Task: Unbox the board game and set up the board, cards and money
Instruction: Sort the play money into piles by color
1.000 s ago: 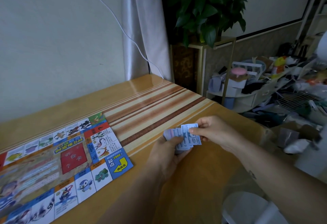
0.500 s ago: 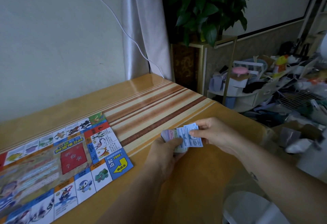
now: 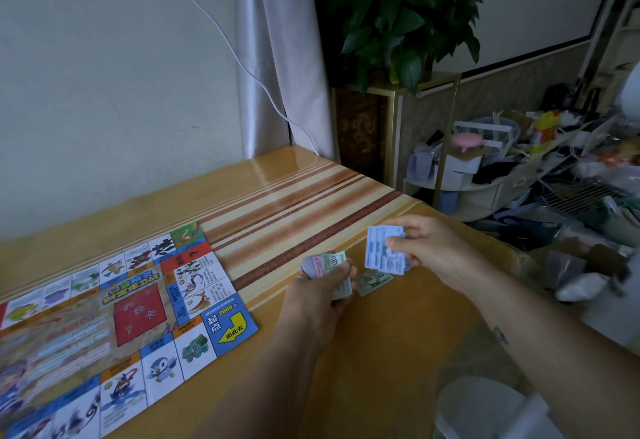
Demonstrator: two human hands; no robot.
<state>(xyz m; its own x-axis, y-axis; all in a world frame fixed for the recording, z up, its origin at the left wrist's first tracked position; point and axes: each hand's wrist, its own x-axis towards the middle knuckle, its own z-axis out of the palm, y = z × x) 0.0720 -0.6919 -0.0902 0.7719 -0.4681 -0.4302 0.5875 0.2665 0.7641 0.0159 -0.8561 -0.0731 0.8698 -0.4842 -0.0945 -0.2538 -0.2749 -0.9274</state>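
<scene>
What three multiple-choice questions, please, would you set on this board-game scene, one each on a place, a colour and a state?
1. Where does the game board lie?
A. Flat on the table, to the left of both hands
B. Inside a box
C. On a chair

2. What colour are the notes that the right hand pinches?
A. Red
B. Light blue
C. Yellow

3. What is the left hand doing?
A. Resting open on the table
B. Pointing at the board
C. Gripping a stack of play money

Answers:
1 A: the board lies unfolded on the tabletop, left of the hands.
2 B: the fanned notes under the thumb are pale blue.
3 C: the fingers curl round a stack showing pink and green edges.
</scene>
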